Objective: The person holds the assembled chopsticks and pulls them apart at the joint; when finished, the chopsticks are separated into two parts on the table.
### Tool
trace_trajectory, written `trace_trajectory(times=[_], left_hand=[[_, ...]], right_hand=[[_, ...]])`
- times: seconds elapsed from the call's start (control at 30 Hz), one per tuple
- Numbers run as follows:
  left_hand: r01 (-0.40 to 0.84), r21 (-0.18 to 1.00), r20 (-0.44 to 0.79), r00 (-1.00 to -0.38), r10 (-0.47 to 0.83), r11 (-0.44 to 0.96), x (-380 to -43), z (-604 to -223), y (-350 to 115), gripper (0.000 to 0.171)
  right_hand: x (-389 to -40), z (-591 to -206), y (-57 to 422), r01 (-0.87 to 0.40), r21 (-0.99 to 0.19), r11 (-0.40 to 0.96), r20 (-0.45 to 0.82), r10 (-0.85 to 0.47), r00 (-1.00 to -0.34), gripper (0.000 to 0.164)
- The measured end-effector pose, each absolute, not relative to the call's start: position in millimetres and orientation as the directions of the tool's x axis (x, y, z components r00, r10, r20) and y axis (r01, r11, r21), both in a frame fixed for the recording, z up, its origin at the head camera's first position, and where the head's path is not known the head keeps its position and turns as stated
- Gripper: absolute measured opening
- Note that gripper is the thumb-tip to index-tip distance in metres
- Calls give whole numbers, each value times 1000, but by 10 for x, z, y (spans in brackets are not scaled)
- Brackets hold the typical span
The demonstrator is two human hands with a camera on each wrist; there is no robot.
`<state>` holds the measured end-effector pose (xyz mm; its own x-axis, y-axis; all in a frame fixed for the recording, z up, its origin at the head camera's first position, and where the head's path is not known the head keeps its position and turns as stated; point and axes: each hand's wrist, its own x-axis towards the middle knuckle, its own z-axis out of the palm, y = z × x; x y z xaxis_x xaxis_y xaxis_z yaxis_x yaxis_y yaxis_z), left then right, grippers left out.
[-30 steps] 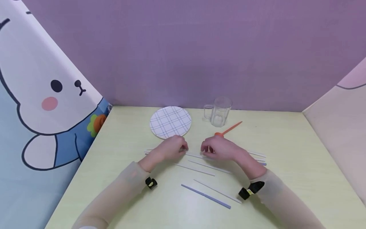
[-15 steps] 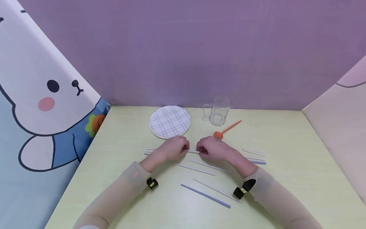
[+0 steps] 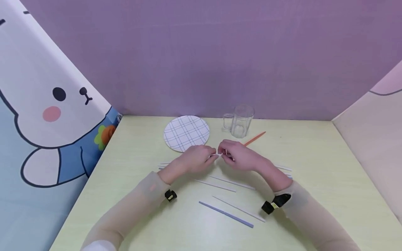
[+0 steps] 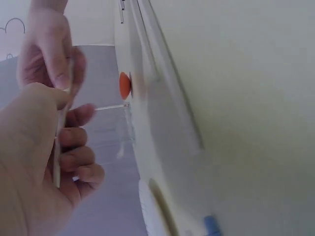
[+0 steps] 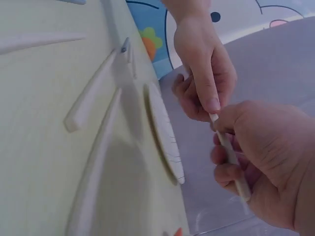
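Both hands grip one white chopstick (image 5: 230, 150) above the table, nearly meeting at its middle. My left hand (image 3: 198, 158) pinches it between thumb and fingers, one end lying along the palm in the left wrist view. On the other side, my right hand (image 3: 241, 157) has its fingers curled round the opposite end. Beneath and in front of the hands lie more white chopsticks (image 3: 232, 182) and a blue chopstick (image 3: 226, 214). Other chopsticks are partly hidden under the forearms.
A checked white plate (image 3: 186, 133) lies behind the left hand. Farther right stands a clear glass mug (image 3: 246, 120) with a handle. An orange spoon-like utensil (image 3: 255, 138) is partly covered by the right hand. A purple wall (image 3: 201, 62) rises behind the table.
The hands have come together and risen from the table, lifting the white chopstick between them. The plate, mug and loose chopsticks in front have stayed in place.
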<state>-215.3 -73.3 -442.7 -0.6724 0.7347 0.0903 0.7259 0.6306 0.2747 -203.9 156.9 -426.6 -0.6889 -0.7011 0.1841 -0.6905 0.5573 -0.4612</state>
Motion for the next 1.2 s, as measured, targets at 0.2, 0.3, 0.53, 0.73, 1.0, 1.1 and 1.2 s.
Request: trace_trajectory(times=[0.2,0.3,0.53,0.73,1.0,1.1,1.2], left_hand=[[757,169,110,-651,751,631,-2160,-4340,-689,38],[767,132,114,-640,759,627,-2143,-4301,-674,37],[781,128,111,-624,774,611,-2118,-4261,-654,37],[767,112,124,-642,757,632,-2102,-4234,-641,38],[749,107,137,-662,737,653,-2090,-4206,-613,39],[765,101,146,-644,751,637,-2092,-4208,-618,40],[794,86,165,-607,777,602,-2095,-4211,-627,40]], right_hand=[[-2037,-4086,1618,-676,-502,539,134,-724,-676,10],[-2034,-4048,1647,-679,-513,526,106,-746,-658,14],[-2041,-4055,1720,-693,-519,501,103,-768,-632,19],[-2051,-4050,1754,-712,-497,496,137,-766,-629,19],[-2036,-4030,1776,-714,-471,518,167,-742,-649,16],[-2043,-4034,1803,-727,-481,491,167,-762,-625,15],[-2062,-4051,1844,-747,-486,454,169,-790,-590,14]])
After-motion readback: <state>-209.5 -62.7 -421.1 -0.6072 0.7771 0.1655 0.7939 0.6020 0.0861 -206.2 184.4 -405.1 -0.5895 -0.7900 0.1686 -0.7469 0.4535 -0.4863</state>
